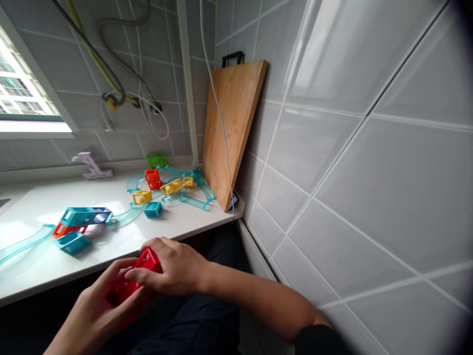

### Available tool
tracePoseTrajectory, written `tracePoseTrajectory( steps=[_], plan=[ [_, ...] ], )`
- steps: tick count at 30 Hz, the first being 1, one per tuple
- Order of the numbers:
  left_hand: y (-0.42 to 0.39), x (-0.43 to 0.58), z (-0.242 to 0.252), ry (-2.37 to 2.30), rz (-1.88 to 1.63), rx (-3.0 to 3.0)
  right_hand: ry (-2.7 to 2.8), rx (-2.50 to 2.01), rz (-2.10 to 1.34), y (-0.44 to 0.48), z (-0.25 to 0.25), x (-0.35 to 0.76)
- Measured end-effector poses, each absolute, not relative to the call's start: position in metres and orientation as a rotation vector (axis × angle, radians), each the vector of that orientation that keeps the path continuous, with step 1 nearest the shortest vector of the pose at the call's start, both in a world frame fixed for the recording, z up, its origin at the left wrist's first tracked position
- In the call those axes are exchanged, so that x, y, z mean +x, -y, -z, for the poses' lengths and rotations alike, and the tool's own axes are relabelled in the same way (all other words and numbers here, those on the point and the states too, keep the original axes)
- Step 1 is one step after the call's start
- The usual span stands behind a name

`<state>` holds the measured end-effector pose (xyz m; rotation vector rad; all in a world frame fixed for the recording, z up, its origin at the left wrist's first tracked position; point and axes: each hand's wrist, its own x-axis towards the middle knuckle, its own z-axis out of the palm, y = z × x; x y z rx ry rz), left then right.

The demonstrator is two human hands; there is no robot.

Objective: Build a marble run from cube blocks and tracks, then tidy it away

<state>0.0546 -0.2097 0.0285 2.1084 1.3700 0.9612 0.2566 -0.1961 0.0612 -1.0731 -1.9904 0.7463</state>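
Observation:
Below the counter's front edge, over my lap, both hands grip red open-framed toy blocks (pixel 148 259). My left hand (pixel 99 298) wraps round the lower part, while the fingers and thumb of my right hand (pixel 175 266) close on the upper end. My fingers cover much of the red pieces, so whether they are joined cannot be seen. On the counter nearest my hands stand a teal block (pixel 73 242) and a joined group of teal, blue and red blocks (pixel 79 216). Clear blue track pieces (pixel 127 215) run on either side of that group.
More blocks lie farther back: an orange-red one (pixel 152 179), a green one (pixel 157 160), several yellow ones (pixel 172 187) and a small teal one (pixel 152 209). A wooden cutting board (pixel 234 118) leans against the tiled wall, a white cable (pixel 219 106) hanging before it. A lilac stand (pixel 91 166) is at the back.

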Motion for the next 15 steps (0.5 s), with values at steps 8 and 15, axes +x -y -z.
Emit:
tracePoseTrajectory(
  steps=[8, 15],
  plan=[
    [0.214, 0.048, -0.032, -1.405, -0.789, 1.965, 2.333, -0.795, -0.795, 0.183, -0.068, 0.291],
    [0.216, 0.047, -0.044, -1.438, -0.832, 2.579, 2.539, -0.692, -0.667, 0.172, -0.064, 0.309]
  ],
)
